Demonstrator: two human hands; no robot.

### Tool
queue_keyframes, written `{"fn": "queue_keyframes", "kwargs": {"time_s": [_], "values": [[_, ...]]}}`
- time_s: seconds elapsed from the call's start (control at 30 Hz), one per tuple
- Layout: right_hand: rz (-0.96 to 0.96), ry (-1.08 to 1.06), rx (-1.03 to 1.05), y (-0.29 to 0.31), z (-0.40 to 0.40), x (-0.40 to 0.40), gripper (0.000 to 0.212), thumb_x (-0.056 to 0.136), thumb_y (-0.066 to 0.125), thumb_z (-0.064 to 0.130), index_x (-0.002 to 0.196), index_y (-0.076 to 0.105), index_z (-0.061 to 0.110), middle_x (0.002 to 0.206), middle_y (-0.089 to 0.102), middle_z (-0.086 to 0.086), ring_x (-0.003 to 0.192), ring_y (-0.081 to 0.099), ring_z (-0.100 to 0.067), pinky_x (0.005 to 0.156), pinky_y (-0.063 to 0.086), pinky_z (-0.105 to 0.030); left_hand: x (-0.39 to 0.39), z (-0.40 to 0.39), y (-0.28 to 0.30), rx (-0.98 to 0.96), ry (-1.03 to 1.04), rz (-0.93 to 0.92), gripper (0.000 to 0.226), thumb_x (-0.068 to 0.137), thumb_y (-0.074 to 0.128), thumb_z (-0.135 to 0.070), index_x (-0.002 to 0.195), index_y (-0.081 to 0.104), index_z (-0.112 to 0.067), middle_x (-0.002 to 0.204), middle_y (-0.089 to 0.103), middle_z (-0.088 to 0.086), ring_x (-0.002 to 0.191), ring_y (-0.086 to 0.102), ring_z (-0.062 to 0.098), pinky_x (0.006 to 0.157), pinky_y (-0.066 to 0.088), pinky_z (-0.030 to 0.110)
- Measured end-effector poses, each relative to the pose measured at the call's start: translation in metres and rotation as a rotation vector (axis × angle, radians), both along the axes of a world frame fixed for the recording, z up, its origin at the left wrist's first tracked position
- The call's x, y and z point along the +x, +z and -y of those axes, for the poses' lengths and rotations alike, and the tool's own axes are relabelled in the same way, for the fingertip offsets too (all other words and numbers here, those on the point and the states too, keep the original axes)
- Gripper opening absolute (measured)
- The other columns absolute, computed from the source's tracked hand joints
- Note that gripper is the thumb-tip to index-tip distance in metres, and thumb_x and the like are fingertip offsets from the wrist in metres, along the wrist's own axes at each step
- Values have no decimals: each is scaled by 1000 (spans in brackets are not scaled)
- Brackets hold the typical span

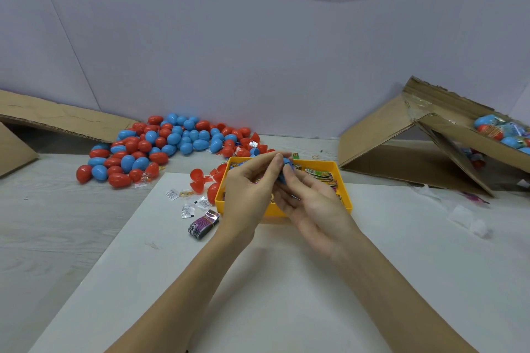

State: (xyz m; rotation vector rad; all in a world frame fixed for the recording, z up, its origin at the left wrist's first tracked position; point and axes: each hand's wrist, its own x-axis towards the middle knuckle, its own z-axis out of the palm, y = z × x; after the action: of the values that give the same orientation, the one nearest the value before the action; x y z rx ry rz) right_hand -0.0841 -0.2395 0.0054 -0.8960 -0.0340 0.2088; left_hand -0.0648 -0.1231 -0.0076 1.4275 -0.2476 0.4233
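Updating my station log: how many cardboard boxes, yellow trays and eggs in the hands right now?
Cardboard boxes: 2
Yellow tray: 1
Blue egg, pinched between left hand and right hand: 1
Total: 4

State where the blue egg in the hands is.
In the head view, centre, the blue egg is pinched between the left hand and right hand, over the yellow tray.

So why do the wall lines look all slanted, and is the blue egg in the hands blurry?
In the head view, the wide lens likely slants the wall seam and stretches the cardboard box near the edge; light is soft and even, shadows faint; the blue egg, held by the left hand and right hand, looks slightly soft.
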Motion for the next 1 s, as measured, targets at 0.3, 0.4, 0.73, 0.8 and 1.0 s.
{"fn": "queue_keyframes", "kwargs": {"time_s": [0.3,0.4,0.73,0.8,1.0], "values": [[425,-377,-672,-14,-4,-1,31,88,80,20,115,69,30,101,76,8,94,74,-10,76,62,-27,5,-12,2,59,83,-68,24,98,60,-46,102,77,-29,97,77,-12,97,72,6,76,58,18],[469,-408,-682,-14,3,0,34,89,79,13,116,69,31,102,76,10,96,74,-9,81,62,-27,6,-13,2,115,-20,-138,28,91,68,-49,104,78,-26,98,77,-7,98,72,11,81,61,26],[163,-240,-443,-10,2,4,32,100,58,41,105,75,16,95,80,-5,89,78,-21,79,63,-32,6,-15,1,244,81,104,11,94,71,-26,101,77,-22,94,71,-5,94,71,12,76,58,21],[174,-244,-437,-9,4,4,30,99,61,39,101,76,13,89,79,-8,82,77,-21,71,61,-27,7,-15,1,342,138,223,13,96,69,-21,105,77,-18,93,67,-5,91,67,12,75,54,19],[129,-154,-219,-7,7,5,20,100,63,13,119,69,7,105,78,-14,100,76,-25,81,62,-29,7,-17,2,368,68,267,22,97,67,-13,115,76,-20,109,69,-6,107,65,12,85,54,21]]}}
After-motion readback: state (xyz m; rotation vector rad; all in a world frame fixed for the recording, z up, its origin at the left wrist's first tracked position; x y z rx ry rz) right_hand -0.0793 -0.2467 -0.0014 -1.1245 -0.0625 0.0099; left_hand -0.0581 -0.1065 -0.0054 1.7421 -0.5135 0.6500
